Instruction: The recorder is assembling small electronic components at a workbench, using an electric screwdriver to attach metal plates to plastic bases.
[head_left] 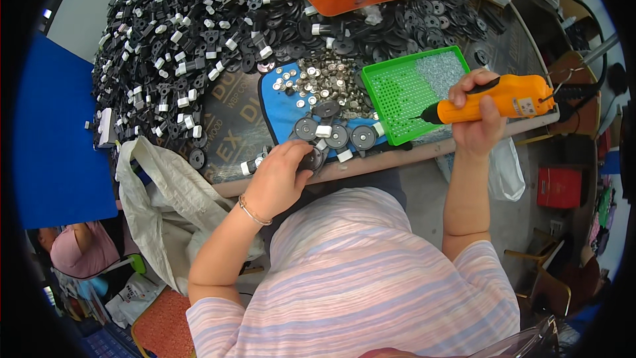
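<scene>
Black round disc is sitting at the near edge of the table, and the person's left hand is curling over it, with the fingers bent and pinching it from the side. Most of the disc is hiding under those fingers, so I cannot tell which way it is facing.

Off to the right and a bit farther back, the right hand is closing tight around an orange power screwdriver. The tool is lying almost flat. Its long side is running left to right, and its black tip is pointing left, over the green tray and toward the disc. The tip and the disc are well apart, with three more black discs lying in a row between them on a blue mat.

The left hand is the nearer one to the disc. Small silver pieces are lying behind the row, and a big heap of black parts is piling up at the back.
</scene>
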Available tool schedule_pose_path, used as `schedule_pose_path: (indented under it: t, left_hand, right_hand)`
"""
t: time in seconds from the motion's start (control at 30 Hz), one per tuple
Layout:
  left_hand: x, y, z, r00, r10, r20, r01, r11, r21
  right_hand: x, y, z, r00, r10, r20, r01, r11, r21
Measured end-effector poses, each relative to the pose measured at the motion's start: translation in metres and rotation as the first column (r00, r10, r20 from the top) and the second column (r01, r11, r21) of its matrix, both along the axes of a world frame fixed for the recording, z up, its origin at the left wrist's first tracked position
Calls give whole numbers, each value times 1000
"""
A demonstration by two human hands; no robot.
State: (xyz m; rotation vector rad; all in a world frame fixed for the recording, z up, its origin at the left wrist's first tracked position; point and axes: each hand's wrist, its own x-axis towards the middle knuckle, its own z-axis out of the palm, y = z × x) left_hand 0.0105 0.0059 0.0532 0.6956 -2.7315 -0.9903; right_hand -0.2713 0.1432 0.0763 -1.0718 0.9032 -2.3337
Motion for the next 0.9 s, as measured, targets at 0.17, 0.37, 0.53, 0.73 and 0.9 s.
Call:
schedule_pose_path:
  t: [0.17,0.37,0.53,0.73,0.9]
  left_hand:
    - [-5,-7,6,998,-60,5,60,998,11]
    - [-15,-16,10,984,-168,61,167,986,24]
    - [-20,-20,9,951,-261,169,261,965,24]
    - [-17,-23,12,952,-244,187,230,969,96]
    - [-18,-16,9,954,-229,193,230,973,21]
  right_hand:
    - [4,-2,-1,1000,12,-13,-12,1000,1]
    - [3,0,-1,1000,10,-23,-10,1000,5]
    - [4,0,1,1000,-10,-25,10,1000,9]
    - [2,3,2,996,-18,-86,24,997,75]
    - [3,1,0,997,-12,-76,18,997,74]
